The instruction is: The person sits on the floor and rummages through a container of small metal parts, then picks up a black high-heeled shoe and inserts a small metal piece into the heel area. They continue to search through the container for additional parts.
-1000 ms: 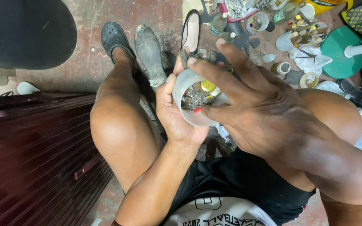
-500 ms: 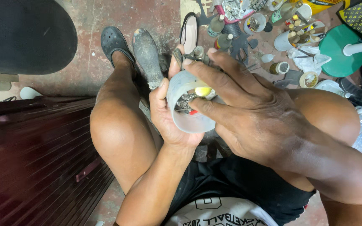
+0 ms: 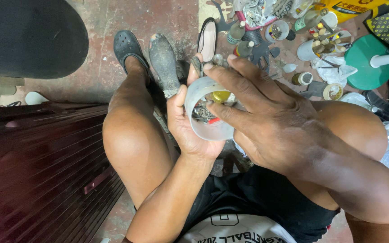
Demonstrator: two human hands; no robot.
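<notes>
My left hand (image 3: 186, 128) grips a translucent white plastic container (image 3: 210, 132) from below and the side, held over my lap between my knees. Inside it lie small metal bits, a round yellow piece (image 3: 221, 96) and something red (image 3: 213, 120). My right hand (image 3: 271, 121) covers the container's mouth from the right. Its index finger lies across the rim and its thumb reaches inside, close to the yellow piece. Whether the fingers pinch anything is hidden.
A worn grey shoe (image 3: 164, 63) and a black clog (image 3: 126, 45) on my foot are just beyond the container. A flat shoe (image 3: 208, 38), bottles and jars (image 3: 309, 45) and a green round base (image 3: 364, 60) litter the floor far right. Dark slatted wood (image 3: 37, 171) stands at left.
The container has tilted a little in my left hand, and my right fingers have shifted around inside its mouth. Both hands stay over my lap.
</notes>
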